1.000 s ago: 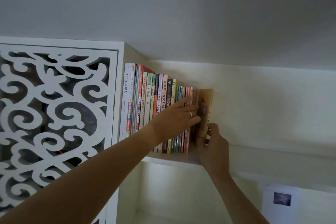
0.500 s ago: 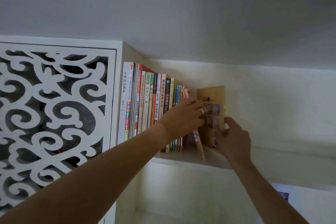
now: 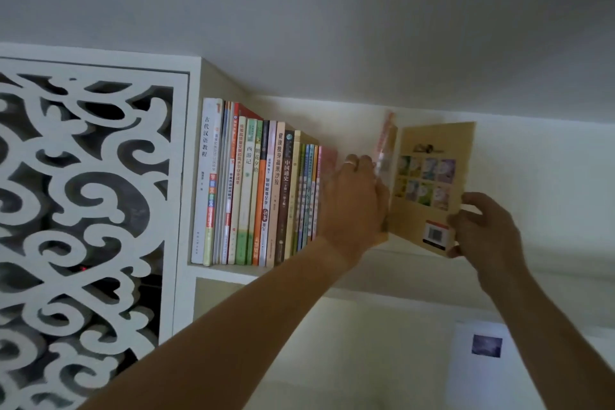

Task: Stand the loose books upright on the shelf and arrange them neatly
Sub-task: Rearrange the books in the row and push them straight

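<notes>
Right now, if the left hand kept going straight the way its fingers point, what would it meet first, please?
Probably the thin pink book already at its fingers, then the back wall; depth is unclear.

To your left you had a white carved scrollwork panel (image 3: 86,196); lower right, a white sheet (image 3: 482,373) bore a small dark picture (image 3: 486,345).

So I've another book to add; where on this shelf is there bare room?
Bare shelf runs right of the tan book that the right hand grips. The left hand fills the gap beside the packed row of books, crowded against the cabinet side.
</notes>
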### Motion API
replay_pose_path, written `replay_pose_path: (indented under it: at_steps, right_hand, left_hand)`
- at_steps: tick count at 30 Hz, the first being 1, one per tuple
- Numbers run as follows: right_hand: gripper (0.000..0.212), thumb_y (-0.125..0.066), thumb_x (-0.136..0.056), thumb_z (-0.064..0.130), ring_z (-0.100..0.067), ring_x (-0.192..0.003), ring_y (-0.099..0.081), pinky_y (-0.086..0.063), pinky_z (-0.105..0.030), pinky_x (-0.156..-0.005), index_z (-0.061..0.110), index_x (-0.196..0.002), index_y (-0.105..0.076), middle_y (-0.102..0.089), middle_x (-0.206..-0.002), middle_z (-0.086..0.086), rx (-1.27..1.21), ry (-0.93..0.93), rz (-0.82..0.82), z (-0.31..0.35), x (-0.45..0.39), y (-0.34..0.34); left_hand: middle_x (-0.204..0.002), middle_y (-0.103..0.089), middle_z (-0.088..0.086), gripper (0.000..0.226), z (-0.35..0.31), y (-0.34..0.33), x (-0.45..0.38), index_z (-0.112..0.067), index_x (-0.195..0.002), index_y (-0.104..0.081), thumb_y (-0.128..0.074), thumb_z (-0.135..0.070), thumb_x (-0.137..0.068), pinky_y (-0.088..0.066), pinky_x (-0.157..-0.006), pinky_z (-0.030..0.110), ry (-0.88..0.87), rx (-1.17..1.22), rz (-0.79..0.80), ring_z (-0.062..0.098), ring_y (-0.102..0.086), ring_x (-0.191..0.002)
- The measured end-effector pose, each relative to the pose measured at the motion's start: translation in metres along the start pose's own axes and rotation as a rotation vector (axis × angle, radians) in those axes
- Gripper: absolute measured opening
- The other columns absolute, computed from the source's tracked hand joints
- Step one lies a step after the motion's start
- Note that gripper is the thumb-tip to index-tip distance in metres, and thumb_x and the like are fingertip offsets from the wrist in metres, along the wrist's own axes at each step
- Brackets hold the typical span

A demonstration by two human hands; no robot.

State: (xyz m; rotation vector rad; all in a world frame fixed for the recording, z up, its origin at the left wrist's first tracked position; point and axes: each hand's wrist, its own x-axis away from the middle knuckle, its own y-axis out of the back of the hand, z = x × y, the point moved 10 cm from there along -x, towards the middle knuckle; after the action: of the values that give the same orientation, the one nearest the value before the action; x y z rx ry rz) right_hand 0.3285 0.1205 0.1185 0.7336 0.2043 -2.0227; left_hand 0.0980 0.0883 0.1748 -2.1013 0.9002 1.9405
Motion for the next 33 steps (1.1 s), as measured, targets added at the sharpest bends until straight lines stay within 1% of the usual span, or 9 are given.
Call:
replay_pose_path:
  at_steps: [3, 6, 11, 13, 16, 18, 23, 28, 33]
  right_hand:
    - [0.029, -0.055, -0.095, 0.003, -0.009, -0.054, -0.070, -0.053, -0.024, -0.040, 0.023, -0.114, -0.063, -0.073, -0.100, 0.002, 0.025, 0.125, 0.044, 0.008, 0.028, -0.033]
    - [0.030, -0.055, -0.096, 0.001, -0.006, -0.060, -0.072, -0.057, -0.029, -0.042, 0.024, -0.115, -0.063, -0.073, -0.101, 0.005, -0.025, 0.165, 0.107, 0.008, 0.051, -0.067]
    - [0.028, -0.060, -0.098, 0.013, -0.002, -0.077, -0.073, -0.065, -0.036, -0.067, 0.032, -0.118, -0.062, -0.073, -0.107, 0.014, -0.054, 0.239, 0.212, 0.018, 0.073, -0.114]
    - [0.032, -0.065, -0.098, 0.017, 0.000, -0.077, -0.071, -0.064, -0.031, -0.070, 0.032, -0.126, -0.060, -0.071, -0.109, 0.016, -0.067, 0.276, 0.258, 0.023, 0.077, -0.128]
    - [0.042, -0.068, -0.095, 0.017, 0.002, -0.082, -0.065, -0.050, -0.006, -0.073, 0.027, -0.135, -0.057, -0.069, -0.112, 0.016, -0.005, 0.352, 0.294, 0.029, 0.082, -0.140]
    - [0.044, -0.071, -0.094, 0.017, 0.004, -0.088, -0.065, -0.046, 0.000, -0.070, 0.028, -0.134, -0.057, -0.067, -0.113, 0.019, -0.019, 0.370, 0.321, 0.028, 0.083, -0.145]
    - [0.042, -0.069, -0.096, 0.027, -0.007, -0.088, -0.070, -0.048, -0.005, -0.064, 0.036, -0.132, -0.049, -0.061, -0.106, 0.026, 0.022, 0.330, 0.377, 0.024, 0.076, -0.157]
    - [0.048, -0.067, -0.098, 0.029, -0.010, -0.087, -0.063, -0.040, 0.002, -0.057, 0.027, -0.140, -0.045, -0.066, -0.123, 0.006, 0.069, 0.290, 0.414, 0.028, 0.069, -0.172]
    - [0.059, -0.074, -0.091, 0.036, -0.018, -0.098, -0.069, -0.042, -0.005, -0.063, 0.027, -0.138, -0.039, -0.064, -0.127, 0.004, 0.068, 0.274, 0.452, 0.027, 0.069, -0.184]
  left_hand:
    - [-0.117, -0.061, 0.004, 0.030, 0.031, -0.013, 0.018, -0.015, -0.128, -0.055, -0.043, -0.035, -0.109, -0.053, -0.091, 0.028, 0.174, 0.003, -0.010, 0.016, -0.060, -0.102]
    - [-0.122, -0.063, 0.007, 0.030, 0.062, -0.017, 0.029, -0.014, -0.130, -0.056, -0.046, -0.033, -0.108, -0.053, -0.087, 0.028, 0.305, -0.035, -0.037, 0.017, -0.063, -0.101]
    - [-0.117, -0.063, 0.008, 0.040, 0.057, -0.021, 0.034, -0.012, -0.131, -0.055, -0.040, -0.043, -0.110, -0.050, -0.079, 0.026, 0.219, -0.079, -0.016, 0.018, -0.064, -0.096]
    - [-0.114, -0.066, 0.008, 0.051, 0.055, -0.018, 0.035, -0.011, -0.134, -0.054, -0.025, -0.046, -0.110, -0.054, -0.079, 0.027, 0.210, -0.045, -0.034, 0.018, -0.066, -0.094]
    - [-0.121, -0.068, 0.015, 0.071, 0.056, -0.017, 0.041, -0.001, -0.152, -0.039, -0.012, -0.046, -0.103, -0.059, -0.087, 0.032, 0.178, -0.018, 0.006, 0.021, -0.069, -0.097]
    - [-0.134, -0.062, 0.019, 0.064, 0.056, -0.020, 0.048, 0.000, -0.157, -0.031, -0.021, -0.039, -0.107, -0.055, -0.096, 0.035, 0.113, -0.080, 0.057, 0.026, -0.068, -0.111]
    - [-0.123, -0.059, 0.015, 0.034, 0.076, 0.006, 0.067, -0.013, -0.129, -0.061, -0.067, -0.029, -0.099, -0.058, -0.085, 0.034, 0.133, -0.103, -0.115, 0.025, -0.062, -0.102]
    - [-0.122, -0.060, 0.016, 0.030, 0.093, 0.010, 0.087, -0.010, -0.119, -0.064, -0.060, -0.029, -0.096, -0.057, -0.089, 0.044, -0.016, -0.409, -0.188, 0.030, -0.059, -0.108]
    - [-0.134, -0.052, 0.012, 0.032, 0.103, 0.012, 0.089, -0.016, -0.122, -0.062, -0.054, -0.027, -0.093, -0.048, -0.102, 0.043, 0.018, -0.289, -0.177, 0.029, -0.049, -0.125]
